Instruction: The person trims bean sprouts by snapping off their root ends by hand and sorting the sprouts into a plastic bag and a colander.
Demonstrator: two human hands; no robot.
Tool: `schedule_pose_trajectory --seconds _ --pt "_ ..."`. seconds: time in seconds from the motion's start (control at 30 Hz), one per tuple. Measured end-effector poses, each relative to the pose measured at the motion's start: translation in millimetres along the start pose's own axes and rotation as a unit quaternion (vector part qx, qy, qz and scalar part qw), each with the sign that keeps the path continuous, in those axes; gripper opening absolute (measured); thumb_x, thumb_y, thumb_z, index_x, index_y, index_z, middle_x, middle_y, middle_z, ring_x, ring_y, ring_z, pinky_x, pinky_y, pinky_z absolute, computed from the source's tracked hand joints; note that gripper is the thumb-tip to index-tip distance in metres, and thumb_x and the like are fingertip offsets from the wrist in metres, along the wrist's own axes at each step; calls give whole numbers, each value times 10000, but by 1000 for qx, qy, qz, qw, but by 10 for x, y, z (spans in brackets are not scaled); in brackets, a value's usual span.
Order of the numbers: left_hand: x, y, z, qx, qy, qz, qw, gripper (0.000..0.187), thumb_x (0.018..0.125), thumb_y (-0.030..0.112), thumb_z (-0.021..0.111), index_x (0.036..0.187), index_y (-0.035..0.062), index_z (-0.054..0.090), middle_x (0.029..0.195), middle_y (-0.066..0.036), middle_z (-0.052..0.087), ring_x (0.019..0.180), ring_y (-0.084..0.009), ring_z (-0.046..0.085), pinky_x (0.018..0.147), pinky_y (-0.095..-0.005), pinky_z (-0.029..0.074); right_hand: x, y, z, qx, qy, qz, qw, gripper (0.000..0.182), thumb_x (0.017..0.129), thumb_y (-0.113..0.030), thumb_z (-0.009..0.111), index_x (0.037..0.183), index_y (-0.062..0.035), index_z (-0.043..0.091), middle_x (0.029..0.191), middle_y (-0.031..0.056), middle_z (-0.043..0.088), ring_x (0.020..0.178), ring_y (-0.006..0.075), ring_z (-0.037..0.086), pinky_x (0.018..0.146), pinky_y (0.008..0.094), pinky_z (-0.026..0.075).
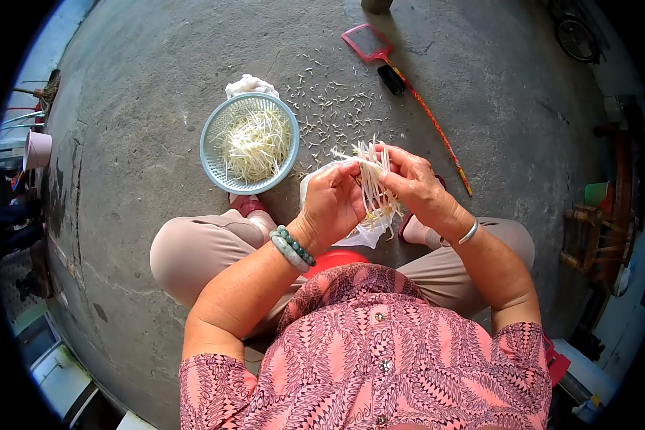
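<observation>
Concrete floor [158,107] spreads beneath a seated person. Left of centre sits a pale blue colander [249,143] of bean sprouts [256,143], trimmings scattered to its right. Nearer, the left hand [333,204] grips a bunch of sprouts [373,179] (held upright), while the right hand [416,183] pinches their tops. A red swatter [369,41] lies far.

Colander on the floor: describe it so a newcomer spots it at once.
On the grey concrete floor, just ahead of the person's left knee, sits a round pale-blue colander holding bean sprouts. It is the only round meshed container there; the red swatter nearby is flat.
</observation>
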State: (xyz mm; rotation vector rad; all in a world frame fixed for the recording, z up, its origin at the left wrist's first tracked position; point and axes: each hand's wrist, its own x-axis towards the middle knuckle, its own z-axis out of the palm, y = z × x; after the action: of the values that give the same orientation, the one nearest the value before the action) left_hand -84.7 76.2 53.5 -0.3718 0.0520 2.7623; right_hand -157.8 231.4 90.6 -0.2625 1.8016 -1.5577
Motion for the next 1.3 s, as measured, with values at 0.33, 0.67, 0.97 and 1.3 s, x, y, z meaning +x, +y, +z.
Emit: schedule_pose_trajectory --seconds 0.33,0.67,0.97,1.3 --pt "-19 28 92 10 18 -3 1000 283 953 204 322 913 38 547 1123 -181 588 1103 -353 553 1004 -551 381 -38 -127 -33 41 -45 25 998 428 890 -136 557 1273 38 483 893 32 599 806 75 592 704 252 537" --pt "-29 46 110 -11 24 -9 1000 268 950 196 337 879 45 547 1059 -164 610 1071 -352 569 979 -572 394 -30 -77 -47 43 -48 22 998 520 899 -196 571 1324 59 418 993 91 595 876 119 596 733 284 542" --pt "-24 65 47 1 39 -5 999 283 954 188 333 911 15 552 1110 -186 605 1083 -363 573 1012 -556 376 -41 -134 -84 34 -19 13 999 535 909 -257 588 1311 62 439 1002 126 620 886 150 611 728 276 537" --pt "-22 -29 -26 56 -13 -39 998 357 957 157 410 1256 -34 453 1194 -181 573 1092 -269 586 1000 -478 436 -43 49 0 -38 -5 -28 999 486 843 -162 650 1249 43 476 930 63 615 800 76 585 695 252 527"
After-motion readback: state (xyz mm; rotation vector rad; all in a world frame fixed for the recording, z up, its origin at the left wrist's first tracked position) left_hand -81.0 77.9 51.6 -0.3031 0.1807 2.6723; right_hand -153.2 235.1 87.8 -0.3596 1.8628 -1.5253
